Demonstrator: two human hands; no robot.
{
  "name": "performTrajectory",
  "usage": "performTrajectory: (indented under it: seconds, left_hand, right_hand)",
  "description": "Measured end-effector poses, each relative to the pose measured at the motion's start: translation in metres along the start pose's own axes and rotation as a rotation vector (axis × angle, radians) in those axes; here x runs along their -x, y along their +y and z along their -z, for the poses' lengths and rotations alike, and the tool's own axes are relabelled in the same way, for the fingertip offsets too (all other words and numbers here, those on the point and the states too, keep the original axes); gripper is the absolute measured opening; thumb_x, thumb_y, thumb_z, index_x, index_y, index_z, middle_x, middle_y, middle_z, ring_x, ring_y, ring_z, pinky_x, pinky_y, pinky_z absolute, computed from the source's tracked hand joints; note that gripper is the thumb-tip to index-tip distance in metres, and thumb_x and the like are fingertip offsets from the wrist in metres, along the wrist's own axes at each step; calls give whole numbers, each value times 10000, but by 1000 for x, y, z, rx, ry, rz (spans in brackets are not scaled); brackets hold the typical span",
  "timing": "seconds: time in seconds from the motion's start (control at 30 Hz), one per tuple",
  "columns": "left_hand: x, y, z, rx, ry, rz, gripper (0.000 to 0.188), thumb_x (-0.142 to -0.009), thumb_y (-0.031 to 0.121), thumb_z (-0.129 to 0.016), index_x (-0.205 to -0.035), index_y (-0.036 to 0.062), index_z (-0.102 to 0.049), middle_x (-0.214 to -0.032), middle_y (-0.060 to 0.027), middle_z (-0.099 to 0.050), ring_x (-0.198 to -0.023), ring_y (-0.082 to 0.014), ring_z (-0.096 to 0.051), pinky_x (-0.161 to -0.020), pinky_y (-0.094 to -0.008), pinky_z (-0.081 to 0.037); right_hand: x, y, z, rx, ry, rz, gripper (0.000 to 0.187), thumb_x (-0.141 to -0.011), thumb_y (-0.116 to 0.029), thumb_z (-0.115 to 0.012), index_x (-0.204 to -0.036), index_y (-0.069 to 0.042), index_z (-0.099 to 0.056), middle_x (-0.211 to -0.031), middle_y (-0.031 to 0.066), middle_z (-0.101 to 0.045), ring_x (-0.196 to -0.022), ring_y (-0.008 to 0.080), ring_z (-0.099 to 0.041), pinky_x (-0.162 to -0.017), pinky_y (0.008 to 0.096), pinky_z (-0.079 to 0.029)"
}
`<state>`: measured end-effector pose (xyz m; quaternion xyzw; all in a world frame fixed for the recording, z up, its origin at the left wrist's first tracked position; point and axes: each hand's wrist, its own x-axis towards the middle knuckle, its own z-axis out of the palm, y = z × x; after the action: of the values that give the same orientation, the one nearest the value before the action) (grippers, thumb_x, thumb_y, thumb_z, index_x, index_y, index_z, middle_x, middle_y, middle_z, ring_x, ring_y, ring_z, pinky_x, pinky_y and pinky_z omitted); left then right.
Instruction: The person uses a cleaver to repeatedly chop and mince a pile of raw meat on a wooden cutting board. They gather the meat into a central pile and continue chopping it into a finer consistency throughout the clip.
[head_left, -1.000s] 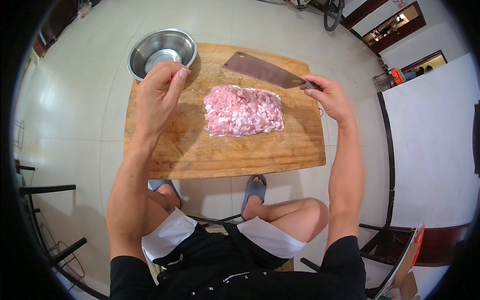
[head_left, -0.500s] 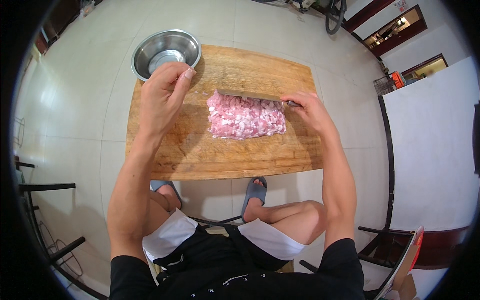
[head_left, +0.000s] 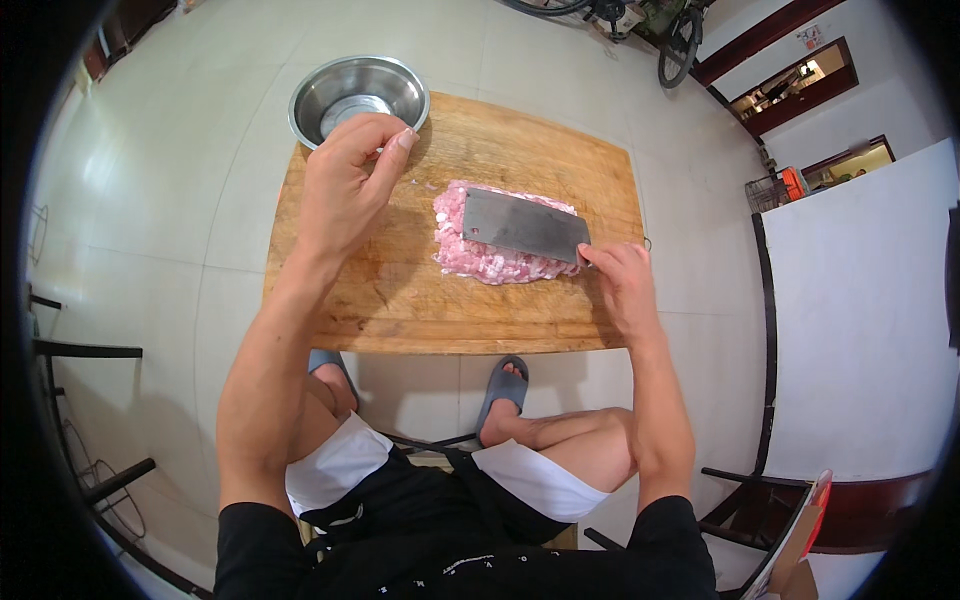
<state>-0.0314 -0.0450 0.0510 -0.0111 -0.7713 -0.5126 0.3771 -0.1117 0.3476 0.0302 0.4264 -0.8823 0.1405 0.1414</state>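
Steel bowl (head_left: 318,92): just beyond our left hand (head_left: 348,185), which overlaps its near rim in view.
Left hand: curled, thumb against fingers, pose much as before.
Minced meat (head_left: 453,260): pink-and-white slab on the wooden board (head_left: 410,320), between our hands.
Cleaver (head_left: 525,225): edge-on along the meat's far side half a second ago; now broad face up over the meat, leftward from our right hand (head_left: 622,285).
Right hand: gripping the cleaver's handle end, now closer to us.

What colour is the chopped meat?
The chopped meat is pink with white bits, clearest in the head view.
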Motion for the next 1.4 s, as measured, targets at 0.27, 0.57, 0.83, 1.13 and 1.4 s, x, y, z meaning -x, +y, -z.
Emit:
performTrajectory:
  seconds: [0.27,0.57,0.83,1.13,1.4]
  left_hand:
    - [1,-5,2,5,-25,-21,150,-1073,106,-690,-1059,-23,-767,-1050,-54,-735,-831,-107,-622,-706,-265,-502]
    - [-1,0,7,-13,13,-42,166,-1070,129,-695,-1079,-22,-764,-987,-68,-735,-836,-136,-634,-716,-295,-507]
    - [-1,-1,7,-10,-15,5,207,-1038,175,-705,-993,-23,-747,-955,-107,-744,-916,-275,-686,-809,-388,-550]
    - [1,-11,8,-49,-40,-23,170,-1072,149,-695,-1073,-13,-746,-918,-58,-693,-797,-149,-622,-701,-303,-502]
    - [5,-15,6,-78,-73,20,181,-1085,167,-683,-1093,-2,-750,-940,-29,-696,-847,-130,-615,-763,-291,-506]
  right_hand:
    - [38,-20,-5,-67,-26,-16,454,-898,39,-697,-1323,-116,-739,-1104,85,-708,-1014,311,-668,-919,442,-507]
    - [27,-27,1,-167,116,-39,431,-842,68,-728,-1217,-132,-797,-1049,87,-744,-918,293,-715,-763,390,-561]
    - [-38,-61,-7,22,111,30,431,-813,57,-727,-1195,-132,-790,-1032,87,-731,-928,303,-705,-780,415,-546]
    - [7,-82,-10,-28,-14,11,476,-799,49,-723,-1226,-153,-779,-1040,82,-697,-911,323,-683,-748,434,-532]
    - [19,-101,15,-432,-14,-148,398,-901,38,-716,-1277,-85,-760,-1101,90,-738,-888,252,-693,-778,351,-558]
